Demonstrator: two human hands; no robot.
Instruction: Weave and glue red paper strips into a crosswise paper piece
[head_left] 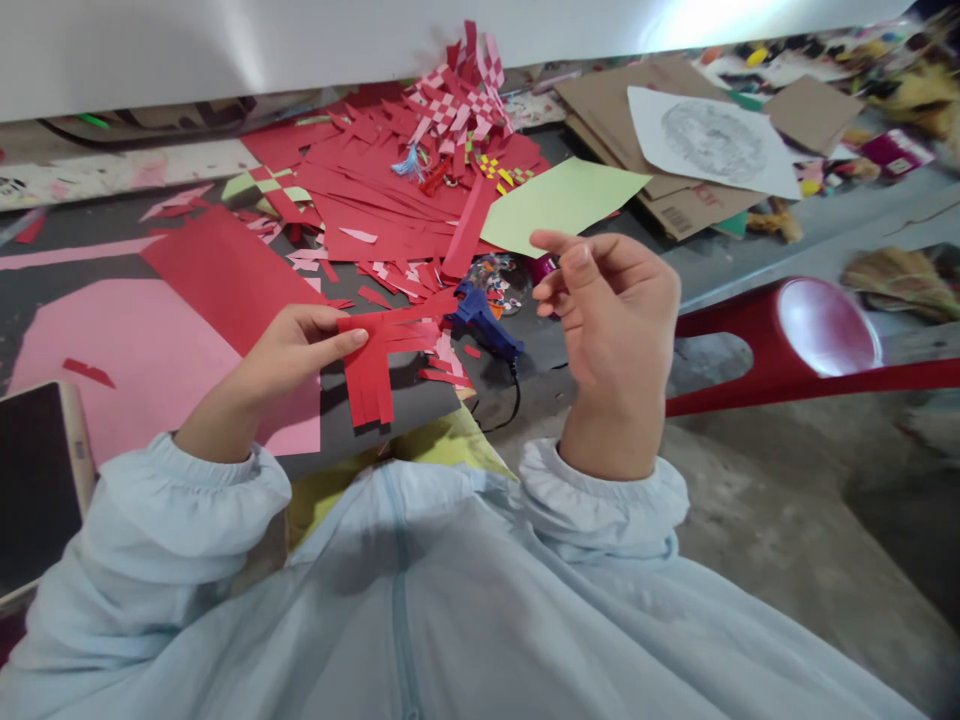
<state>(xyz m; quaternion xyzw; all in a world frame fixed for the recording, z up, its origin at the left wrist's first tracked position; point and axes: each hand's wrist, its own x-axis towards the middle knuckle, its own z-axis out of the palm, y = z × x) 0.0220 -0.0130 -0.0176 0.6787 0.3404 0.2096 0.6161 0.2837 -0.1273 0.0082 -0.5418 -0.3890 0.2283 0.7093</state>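
Note:
My left hand (292,345) pinches a corner of red paper cut into strips (369,385), thumb on top. Some strips hang down towards me, while others stretch right. My right hand (611,310) is raised at the table's edge, fingers curled and apart from one another, with nothing visible in it. Between the hands lies a blue glue gun (484,320) with a black cord. Behind it sits a clear container of small colourful bits (499,280). Pink and red paper scraps (450,365) lie under and around the strips.
Pink paper (150,350) and a red sheet (232,270) lie left, near a tablet (37,490). Red paper and woven checkered pieces (469,105) pile up behind. A light green sheet (562,200), cardboard (607,110) and a printed white sheet (712,145) lie right, beyond a red chair (757,340).

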